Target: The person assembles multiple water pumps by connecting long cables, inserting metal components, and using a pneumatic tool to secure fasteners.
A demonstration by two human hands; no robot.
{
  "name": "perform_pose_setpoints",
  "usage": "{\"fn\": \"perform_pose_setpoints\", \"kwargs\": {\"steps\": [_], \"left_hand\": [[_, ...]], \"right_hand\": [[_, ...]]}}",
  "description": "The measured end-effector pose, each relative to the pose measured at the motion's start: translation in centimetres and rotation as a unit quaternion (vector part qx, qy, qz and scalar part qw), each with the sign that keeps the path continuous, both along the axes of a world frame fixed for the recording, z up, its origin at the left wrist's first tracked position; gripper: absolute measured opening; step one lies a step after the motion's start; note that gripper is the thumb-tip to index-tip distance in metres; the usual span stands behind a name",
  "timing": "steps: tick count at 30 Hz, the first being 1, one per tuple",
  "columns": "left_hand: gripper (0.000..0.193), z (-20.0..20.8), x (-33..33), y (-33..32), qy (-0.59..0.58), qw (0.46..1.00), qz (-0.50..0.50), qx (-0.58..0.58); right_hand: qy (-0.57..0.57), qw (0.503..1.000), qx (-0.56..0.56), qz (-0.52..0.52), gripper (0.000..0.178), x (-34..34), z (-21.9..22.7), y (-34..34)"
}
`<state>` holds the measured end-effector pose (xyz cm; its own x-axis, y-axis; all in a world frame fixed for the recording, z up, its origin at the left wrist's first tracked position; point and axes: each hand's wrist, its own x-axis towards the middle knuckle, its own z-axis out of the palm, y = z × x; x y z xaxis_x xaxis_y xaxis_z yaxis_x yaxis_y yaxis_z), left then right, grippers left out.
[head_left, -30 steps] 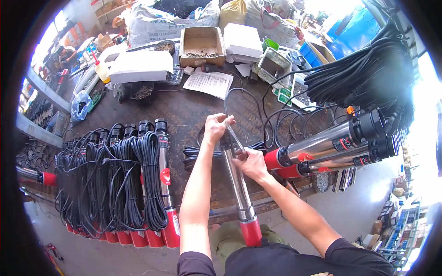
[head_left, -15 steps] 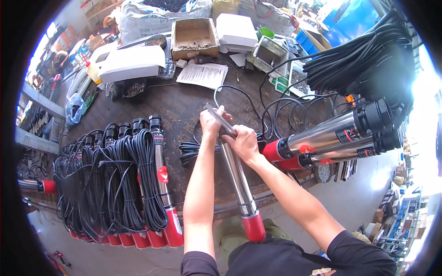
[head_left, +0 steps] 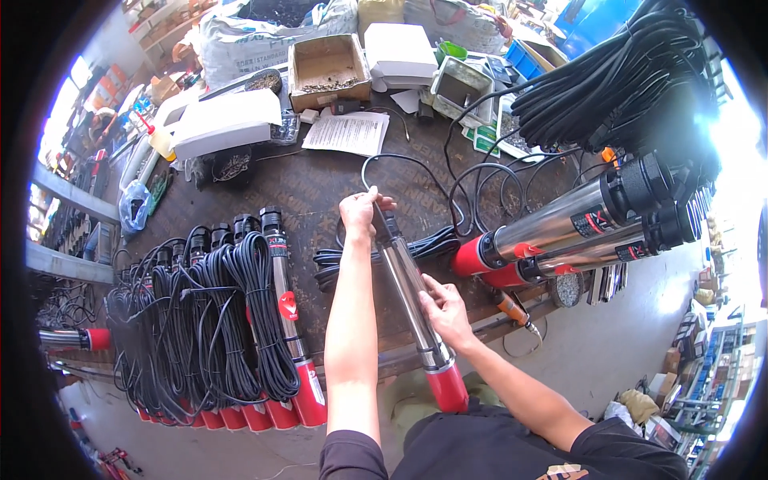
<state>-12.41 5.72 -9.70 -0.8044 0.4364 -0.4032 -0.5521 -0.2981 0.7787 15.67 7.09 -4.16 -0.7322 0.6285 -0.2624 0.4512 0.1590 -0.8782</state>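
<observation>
A slim steel submersible pump with a red end lies lengthwise in front of me, its red end toward my body and overhanging the table edge. At its far end my left hand is closed on a narrow metal strip, which slants down along the barrel; my fingers partly hide it. A thin cable loops up beyond this hand. My right hand rests with bent fingers against the right side of the barrel, about halfway along. Beneath the pump's upper part lies a tied bundle of black cable.
Several pumps with coiled black cables line up at left. Two larger steel pumps lie at right, below a hanging mass of black cable. Papers, a cardboard box and white boxes stand at the back.
My right hand has left the strip and moved down toward me onto the pump's barrel. The strip, earlier held across in both hands, now lies more in line with the pump.
</observation>
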Motion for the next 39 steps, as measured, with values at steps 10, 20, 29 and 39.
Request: {"fn": "perform_pose_setpoints", "kwargs": {"steps": [10,20,29,39], "left_hand": [[0.026,-0.5,0.0,-0.7,0.040,0.999,-0.012,-0.002],[0.070,-0.7,17.8,-4.2,0.164,0.875,-0.106,-0.443],[0.064,1.6,20.7,-2.5,0.232,0.821,0.021,-0.521],[0.061,0.6,20.4,-1.6,0.268,0.771,0.019,-0.577]], "right_hand": [[0.006,0.929,0.357,0.098,0.052,-1.3,0.6,-1.1],[0.015,0.922,0.377,0.083,0.052,-0.4,-0.6,-1.2],[-0.061,0.968,0.243,-0.022,0.022,15.3,-0.9,13.2],[-0.337,0.867,0.367,0.018,0.032,29.1,-6.2,39.9]]}}
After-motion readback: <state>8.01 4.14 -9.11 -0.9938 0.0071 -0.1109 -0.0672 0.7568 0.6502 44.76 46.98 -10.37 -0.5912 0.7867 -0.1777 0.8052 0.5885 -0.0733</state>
